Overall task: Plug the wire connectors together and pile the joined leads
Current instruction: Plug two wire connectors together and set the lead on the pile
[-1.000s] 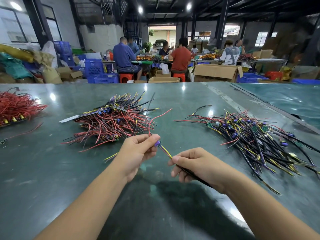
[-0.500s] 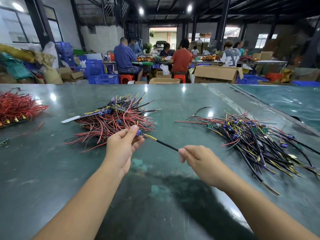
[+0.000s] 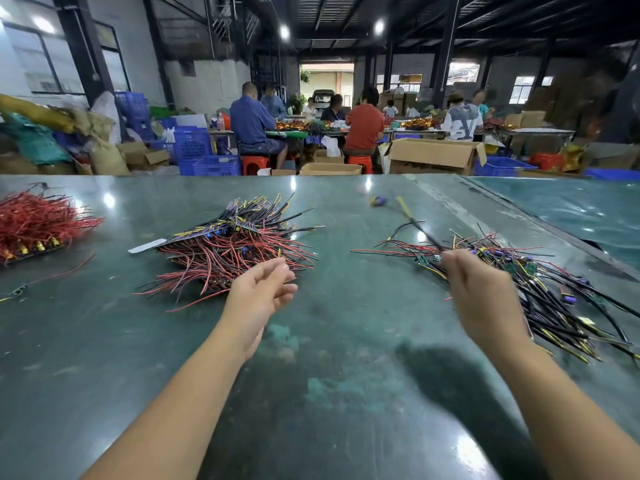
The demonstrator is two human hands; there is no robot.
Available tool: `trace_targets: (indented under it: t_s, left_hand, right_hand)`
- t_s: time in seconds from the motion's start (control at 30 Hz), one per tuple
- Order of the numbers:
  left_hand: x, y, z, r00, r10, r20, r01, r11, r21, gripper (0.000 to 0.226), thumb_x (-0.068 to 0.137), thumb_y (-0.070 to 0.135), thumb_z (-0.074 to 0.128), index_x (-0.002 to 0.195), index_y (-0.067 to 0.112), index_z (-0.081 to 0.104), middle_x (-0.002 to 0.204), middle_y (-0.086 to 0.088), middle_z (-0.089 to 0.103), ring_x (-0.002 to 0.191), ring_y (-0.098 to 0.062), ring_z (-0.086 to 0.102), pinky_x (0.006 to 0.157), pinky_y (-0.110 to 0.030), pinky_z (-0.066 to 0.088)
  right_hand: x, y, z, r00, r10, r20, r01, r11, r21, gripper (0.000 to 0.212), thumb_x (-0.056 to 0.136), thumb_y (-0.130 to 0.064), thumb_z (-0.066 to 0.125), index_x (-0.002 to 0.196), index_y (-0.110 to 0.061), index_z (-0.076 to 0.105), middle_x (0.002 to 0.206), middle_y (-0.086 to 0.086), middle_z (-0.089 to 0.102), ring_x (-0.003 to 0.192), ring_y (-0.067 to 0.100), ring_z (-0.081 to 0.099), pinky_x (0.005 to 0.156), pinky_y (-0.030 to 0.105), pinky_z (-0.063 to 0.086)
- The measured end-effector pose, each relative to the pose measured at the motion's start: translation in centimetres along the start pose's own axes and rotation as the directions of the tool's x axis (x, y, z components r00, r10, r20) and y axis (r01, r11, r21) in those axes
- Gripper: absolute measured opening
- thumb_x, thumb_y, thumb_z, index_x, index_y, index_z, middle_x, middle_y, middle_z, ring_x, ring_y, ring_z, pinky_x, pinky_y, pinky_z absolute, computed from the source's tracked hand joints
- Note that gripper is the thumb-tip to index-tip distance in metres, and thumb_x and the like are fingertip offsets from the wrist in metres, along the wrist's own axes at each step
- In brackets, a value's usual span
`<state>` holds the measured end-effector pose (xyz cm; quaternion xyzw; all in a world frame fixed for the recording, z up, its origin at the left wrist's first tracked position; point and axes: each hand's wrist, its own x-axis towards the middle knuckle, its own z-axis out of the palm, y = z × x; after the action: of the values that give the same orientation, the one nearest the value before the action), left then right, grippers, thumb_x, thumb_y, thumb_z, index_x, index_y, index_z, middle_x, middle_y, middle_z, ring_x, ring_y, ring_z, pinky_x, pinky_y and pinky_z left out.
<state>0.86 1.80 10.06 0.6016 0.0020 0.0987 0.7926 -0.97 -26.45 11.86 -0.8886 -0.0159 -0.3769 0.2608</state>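
Pinching a black lead (image 3: 420, 230) at its near end, the right hand (image 3: 485, 299) holds it above the black-and-yellow heap (image 3: 540, 289) (its purple connector blurred in the air). The left hand (image 3: 258, 299), fingers loose and holding nothing, hovers beside the red-and-black pile (image 3: 228, 251) on the green table (image 3: 346, 375).

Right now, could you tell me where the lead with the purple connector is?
In the head view the lead is in the right hand, raised above the right-hand wire pile, its blurred purple connector pointing up and left toward the table's middle.
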Motion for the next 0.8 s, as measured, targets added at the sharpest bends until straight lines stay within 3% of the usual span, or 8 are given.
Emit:
trace_targets:
  t_s: [0.1, 0.17, 0.27, 0.37, 0.47, 0.57, 0.7, 0.8]
  left_hand:
    - [0.5, -0.4, -0.7, 0.983, 0.180, -0.032, -0.153, 0.907, 0.392, 0.017, 0.090, 0.004, 0.059, 0.099, 0.018, 0.065, 0.083, -0.002, 0.066, 0.063, -0.002, 0.059, 0.065, -0.017, 0.049]
    - [0.6, -0.6, -1.1, 0.965, 0.261, -0.026, -0.200, 0.795, 0.573, 0.018, 0.088, 0.006, 0.061, 0.093, 0.022, 0.067, 0.084, 0.003, 0.068, 0.071, -0.005, 0.059, 0.073, -0.022, 0.046]
    - [0.8, -0.4, -2.0, 0.912, 0.399, -0.097, -0.192, 0.624, 0.757, 0.020, 0.086, 0.008, 0.060, 0.090, 0.024, 0.071, 0.082, 0.006, 0.066, 0.073, -0.010, 0.057, 0.073, -0.023, 0.042]
    - [1.2, -0.1, -2.9, 0.878, 0.455, -0.149, -0.132, 0.529, 0.838, 0.023, 0.085, 0.008, 0.056, 0.093, 0.022, 0.072, 0.099, -0.003, 0.066, 0.092, -0.026, 0.056, 0.085, -0.033, 0.045]
    - [1.3, -0.3, -3.4, 0.893, 0.420, -0.160, -0.080, 0.498, 0.863, 0.025, 0.085, 0.008, 0.055, 0.098, 0.021, 0.072, 0.102, -0.005, 0.066, 0.100, -0.030, 0.054, 0.089, -0.035, 0.043]
    - [1.0, -0.2, -2.8, 0.835, 0.522, -0.173, -0.117, 0.477, 0.871, 0.027, 0.083, 0.003, 0.054, 0.096, 0.019, 0.072, 0.098, -0.004, 0.068, 0.096, -0.028, 0.051, 0.085, -0.034, 0.042]
    - [2.6, 1.7, -2.4, 0.784, 0.596, -0.174, -0.131, 0.432, 0.892, 0.028, 0.080, 0.004, 0.056, 0.101, 0.017, 0.070, 0.099, -0.007, 0.068, 0.093, -0.030, 0.050, 0.085, -0.035, 0.039]
    - [6.2, 4.3, -2.7, 0.820, 0.548, -0.165, -0.069, 0.381, 0.922, 0.028, 0.084, 0.012, 0.055, 0.109, 0.015, 0.066, 0.107, -0.013, 0.066, 0.103, -0.034, 0.051, 0.093, -0.035, 0.033]
  right_hand:
    - [1.1, 3.4, -1.2, 0.974, 0.225, -0.038, -0.223, 0.905, -0.363, 0.037, 0.096, -0.043, 0.042, 0.111, -0.018, 0.065, 0.109, 0.020, 0.066, 0.100, 0.041, 0.057, 0.080, 0.043, 0.042]
    - [1.0, 4.5, -1.6, 0.940, 0.335, -0.068, -0.330, 0.835, -0.441, 0.046, 0.092, -0.043, 0.052, 0.129, -0.017, 0.056, 0.130, 0.018, 0.055, 0.118, 0.039, 0.043, 0.097, 0.046, 0.031]
    - [0.7, 4.1, -1.3, 0.940, 0.330, -0.083, -0.336, 0.865, -0.372, 0.041, 0.087, -0.030, 0.061, 0.125, -0.016, 0.060, 0.135, 0.015, 0.052, 0.122, 0.038, 0.036, 0.102, 0.047, 0.025]
    - [0.1, 2.4, 0.0, 0.985, 0.163, 0.056, -0.145, 0.959, -0.244, 0.030, 0.084, -0.014, 0.063, 0.114, -0.011, 0.068, 0.125, 0.014, 0.060, 0.114, 0.037, 0.047, 0.098, 0.044, 0.035]
    - [-1.4, 0.0, 1.7, 0.974, 0.024, 0.227, -0.028, 0.999, 0.018, 0.025, 0.083, -0.003, 0.062, 0.106, -0.007, 0.070, 0.113, 0.009, 0.061, 0.103, 0.029, 0.057, 0.095, 0.035, 0.042]
    - [-3.2, -1.8, 3.3, 0.927, -0.074, 0.367, 0.005, 0.983, 0.186, 0.021, 0.085, -0.002, 0.061, 0.099, -0.014, 0.072, 0.103, -0.004, 0.059, 0.093, 0.016, 0.061, 0.083, 0.021, 0.040]
    - [-3.7, -2.5, 4.3, 0.865, -0.169, 0.472, 0.051, 0.966, 0.252, 0.020, 0.087, -0.003, 0.060, 0.093, -0.018, 0.073, 0.099, -0.008, 0.059, 0.092, 0.010, 0.061, 0.082, 0.015, 0.041]
    - [-3.5, -2.5, 4.3, 0.867, -0.195, 0.459, 0.069, 0.959, 0.276, 0.020, 0.087, -0.001, 0.060, 0.090, -0.017, 0.073, 0.096, -0.009, 0.059, 0.091, 0.005, 0.060, 0.080, 0.005, 0.037]
